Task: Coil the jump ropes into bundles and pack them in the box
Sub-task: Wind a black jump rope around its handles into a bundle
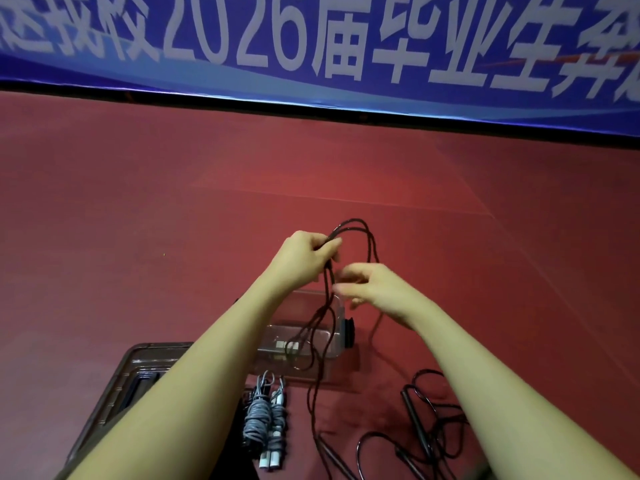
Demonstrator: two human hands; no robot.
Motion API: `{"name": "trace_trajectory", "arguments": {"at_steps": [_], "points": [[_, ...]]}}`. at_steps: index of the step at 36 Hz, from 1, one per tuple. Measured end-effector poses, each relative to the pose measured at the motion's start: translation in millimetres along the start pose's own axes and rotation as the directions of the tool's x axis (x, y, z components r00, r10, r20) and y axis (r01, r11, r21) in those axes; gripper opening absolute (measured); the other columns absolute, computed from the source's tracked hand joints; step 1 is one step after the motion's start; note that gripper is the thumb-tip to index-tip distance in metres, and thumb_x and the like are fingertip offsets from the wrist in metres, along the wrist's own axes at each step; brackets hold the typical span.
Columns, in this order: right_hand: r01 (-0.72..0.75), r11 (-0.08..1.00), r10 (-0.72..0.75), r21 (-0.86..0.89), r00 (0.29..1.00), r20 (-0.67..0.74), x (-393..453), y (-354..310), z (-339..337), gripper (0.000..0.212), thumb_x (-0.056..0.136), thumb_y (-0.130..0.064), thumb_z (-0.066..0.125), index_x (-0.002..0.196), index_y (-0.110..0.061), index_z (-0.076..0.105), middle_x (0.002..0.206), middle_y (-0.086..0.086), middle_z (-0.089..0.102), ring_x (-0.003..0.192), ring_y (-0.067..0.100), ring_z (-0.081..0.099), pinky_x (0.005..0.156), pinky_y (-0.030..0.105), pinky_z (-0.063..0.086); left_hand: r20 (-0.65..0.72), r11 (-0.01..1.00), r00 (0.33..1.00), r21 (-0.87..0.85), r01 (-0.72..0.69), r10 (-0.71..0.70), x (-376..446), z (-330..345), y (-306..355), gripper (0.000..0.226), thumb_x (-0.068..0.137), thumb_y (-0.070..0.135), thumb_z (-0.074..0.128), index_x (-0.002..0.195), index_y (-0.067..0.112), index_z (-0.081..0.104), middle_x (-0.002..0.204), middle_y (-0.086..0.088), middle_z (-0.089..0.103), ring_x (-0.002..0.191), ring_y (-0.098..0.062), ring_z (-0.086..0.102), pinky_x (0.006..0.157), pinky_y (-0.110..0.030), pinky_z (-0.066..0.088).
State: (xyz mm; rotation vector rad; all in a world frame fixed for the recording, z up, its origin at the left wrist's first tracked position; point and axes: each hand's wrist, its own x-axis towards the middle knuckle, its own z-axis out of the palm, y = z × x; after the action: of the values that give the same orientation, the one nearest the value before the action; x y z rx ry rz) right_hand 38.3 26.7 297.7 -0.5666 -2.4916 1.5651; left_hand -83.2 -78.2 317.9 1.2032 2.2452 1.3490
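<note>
My left hand [304,252] pinches several loops of a dark jump rope [370,244] held up above the floor. Its strands hang down past a clear plastic box [304,306] to a dark handle near the bottom edge. My right hand [370,285] is just right of the hanging strands, fingers curled around them. Two grey jump ropes [265,414], coiled into bundles with white handle ends, lie on the floor below the box. Another dark rope [420,420] lies loose at the lower right.
A dark box lid [114,393] lies on the red floor at the lower left, partly under my left forearm. A blue banner [311,39] with white characters runs along the far wall. Red floor spreads all around.
</note>
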Motion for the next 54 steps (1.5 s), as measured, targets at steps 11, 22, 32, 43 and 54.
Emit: {"name": "trace_trajectory", "arguments": {"at_steps": [11, 22, 32, 43, 54], "points": [[0.024, 0.999, -0.011, 0.039, 0.952, -0.307, 13, 5, 10, 0.022, 0.091, -0.012, 0.060, 0.070, -0.016, 0.065, 0.068, 0.002, 0.067, 0.061, 0.016, 0.065, 0.077, 0.038, 0.055, 0.067, 0.990, 0.996, -0.126, 0.070, -0.062, -6, -2, 9, 0.035, 0.088, 0.039, 0.064, 0.110, 0.013, 0.057, 0.093, 0.001, 0.062, 0.075, -0.007, 0.059, 0.069, -0.021, 0.048], [0.129, 0.927, 0.078, 0.352, 0.852, -0.518, 13, -1, -1, 0.019, 0.092, -0.011, 0.059, 0.077, -0.001, 0.063, 0.069, 0.014, 0.064, 0.060, 0.011, 0.066, 0.055, 0.018, 0.054, 0.265, 0.975, 0.958, 0.161, -0.156, 0.109, -15, 3, -4, 0.023, 0.089, 0.006, 0.058, 0.102, 0.021, 0.046, 0.086, -0.010, 0.062, 0.060, -0.014, 0.060, 0.060, -0.027, 0.049], [0.255, 0.829, 0.106, 0.497, 0.801, -0.589, 2, -19, -14, 0.023, 0.093, -0.017, 0.059, 0.075, -0.003, 0.064, 0.071, 0.014, 0.068, 0.066, 0.016, 0.069, 0.059, 0.023, 0.056, 0.008, 0.980, 0.994, 0.166, 0.110, -0.113, -5, 6, -14, 0.048, 0.097, 0.042, 0.044, 0.083, 0.001, 0.065, 0.079, -0.017, 0.068, 0.073, -0.027, 0.065, 0.073, -0.035, 0.052], [0.394, 0.513, 0.214, 0.763, 0.802, -0.558, -5, -32, -21, 0.022, 0.093, -0.020, 0.058, 0.081, -0.001, 0.061, 0.083, 0.016, 0.068, 0.071, 0.016, 0.069, 0.059, 0.019, 0.054, 0.199, 0.898, 0.975, 0.404, -0.173, 0.098, -10, 18, -19, 0.040, 0.093, 0.045, 0.052, 0.086, 0.007, 0.065, 0.097, -0.002, 0.046, 0.095, -0.020, 0.039, 0.087, -0.034, 0.040], [0.396, 0.486, 0.225, 0.779, 0.805, -0.549, -4, -29, -26, 0.024, 0.093, -0.022, 0.058, 0.083, -0.001, 0.062, 0.081, 0.015, 0.067, 0.069, 0.015, 0.068, 0.060, 0.019, 0.054, 0.083, 0.952, 0.961, 0.138, -0.272, 0.262, -10, 17, -2, 0.008, 0.091, 0.018, 0.063, 0.098, 0.015, 0.067, 0.082, 0.001, 0.050, 0.070, -0.009, 0.047, 0.062, -0.013, 0.035]]}}
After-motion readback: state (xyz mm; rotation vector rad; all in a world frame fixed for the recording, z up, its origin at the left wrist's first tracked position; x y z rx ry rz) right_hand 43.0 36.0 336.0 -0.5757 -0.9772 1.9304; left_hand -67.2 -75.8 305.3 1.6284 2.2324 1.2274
